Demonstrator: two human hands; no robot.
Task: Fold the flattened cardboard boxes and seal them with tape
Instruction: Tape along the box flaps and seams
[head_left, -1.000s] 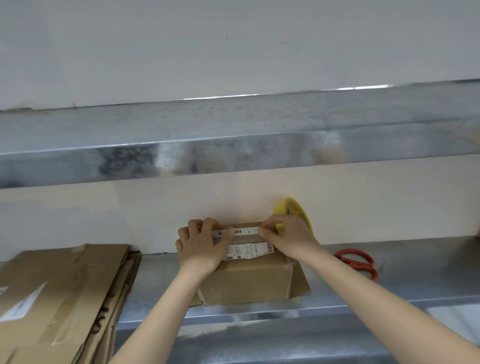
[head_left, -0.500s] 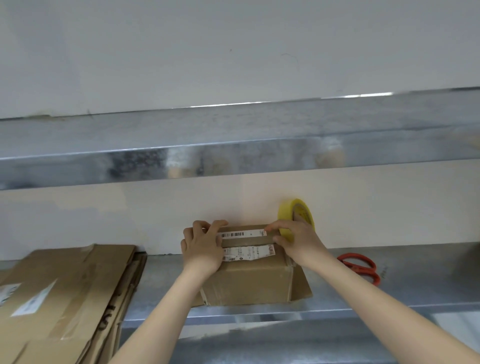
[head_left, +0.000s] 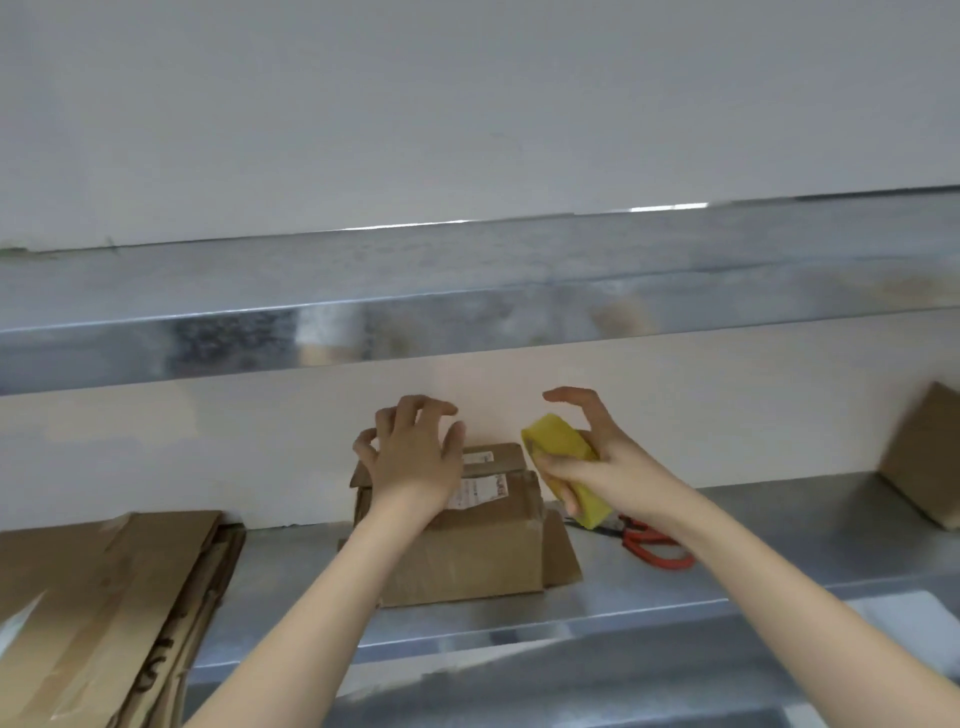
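On the steel worktop (head_left: 779, 545), the small brown cardboard box (head_left: 467, 551) sat beneath the left hand (head_left: 415, 460), fingers spread and empty, while the right hand (head_left: 605, 470) gripped the yellow tape roll (head_left: 556, 444) just beside it; the flaps, by judgement, needed pressing flush before taping.

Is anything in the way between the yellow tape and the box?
Nothing visible. The right hand holds the yellow tape roll just right of the box; the left hand is over the left of its top.
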